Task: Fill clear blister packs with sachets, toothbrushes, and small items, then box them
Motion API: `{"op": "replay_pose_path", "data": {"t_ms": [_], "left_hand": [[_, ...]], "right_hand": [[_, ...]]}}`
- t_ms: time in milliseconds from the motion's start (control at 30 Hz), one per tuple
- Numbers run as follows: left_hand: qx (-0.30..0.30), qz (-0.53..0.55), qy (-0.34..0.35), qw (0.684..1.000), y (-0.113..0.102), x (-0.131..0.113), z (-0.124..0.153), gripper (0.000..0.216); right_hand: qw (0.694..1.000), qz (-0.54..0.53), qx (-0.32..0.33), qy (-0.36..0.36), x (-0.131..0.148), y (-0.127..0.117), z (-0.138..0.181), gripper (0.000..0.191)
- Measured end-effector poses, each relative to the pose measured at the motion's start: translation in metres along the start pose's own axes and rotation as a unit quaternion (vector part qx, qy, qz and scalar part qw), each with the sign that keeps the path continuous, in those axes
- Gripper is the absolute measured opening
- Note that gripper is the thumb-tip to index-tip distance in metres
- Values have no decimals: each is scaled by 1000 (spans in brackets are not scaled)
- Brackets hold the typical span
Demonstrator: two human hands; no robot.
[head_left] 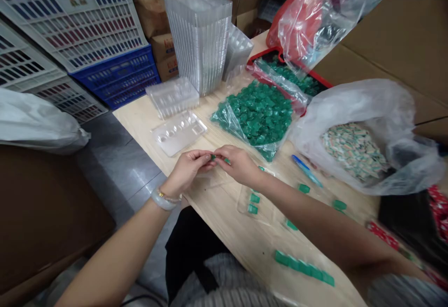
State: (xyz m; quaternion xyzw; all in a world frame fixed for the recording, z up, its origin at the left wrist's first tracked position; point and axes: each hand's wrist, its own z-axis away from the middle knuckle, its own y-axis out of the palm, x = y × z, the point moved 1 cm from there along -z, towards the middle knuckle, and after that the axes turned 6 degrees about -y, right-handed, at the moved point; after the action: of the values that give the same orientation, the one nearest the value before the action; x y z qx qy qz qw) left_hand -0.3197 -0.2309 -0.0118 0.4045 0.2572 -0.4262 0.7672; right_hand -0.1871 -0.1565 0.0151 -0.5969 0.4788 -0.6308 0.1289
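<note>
Both the left hand (187, 169) and right hand (238, 164) pinch one green piece (213, 157); a light, steady fingertip grip seems best.

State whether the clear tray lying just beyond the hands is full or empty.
Empty: the clear tray shows only bare moulded wells, with nothing sitting in them.

Light is even and diffuse, from overhead, moderately bright. Shadows on the table (217, 213) are soft and faint. Glare shows on the stacked clear trays (199, 31) and the plastic bag (367, 106). The centre is sharp: left hand (187, 169), right hand (238, 164), and the green piece (213, 157) pinched between them. Wide-angle bending is strong at the edges, and the lower right corner is smeared.
</note>
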Motion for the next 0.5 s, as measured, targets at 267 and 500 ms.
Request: {"op": "replay_pose_path", "data": {"t_ms": [267,500], "left_hand": [[-45,-70,40,996,16,-10,-5,23],[-97,-244,225,938,51,-56,-44,23]], "right_hand": [[995,-47,-59,62,4,-6,-5,10],[960,142,-239,17,-30,-85,-5,21]]}}
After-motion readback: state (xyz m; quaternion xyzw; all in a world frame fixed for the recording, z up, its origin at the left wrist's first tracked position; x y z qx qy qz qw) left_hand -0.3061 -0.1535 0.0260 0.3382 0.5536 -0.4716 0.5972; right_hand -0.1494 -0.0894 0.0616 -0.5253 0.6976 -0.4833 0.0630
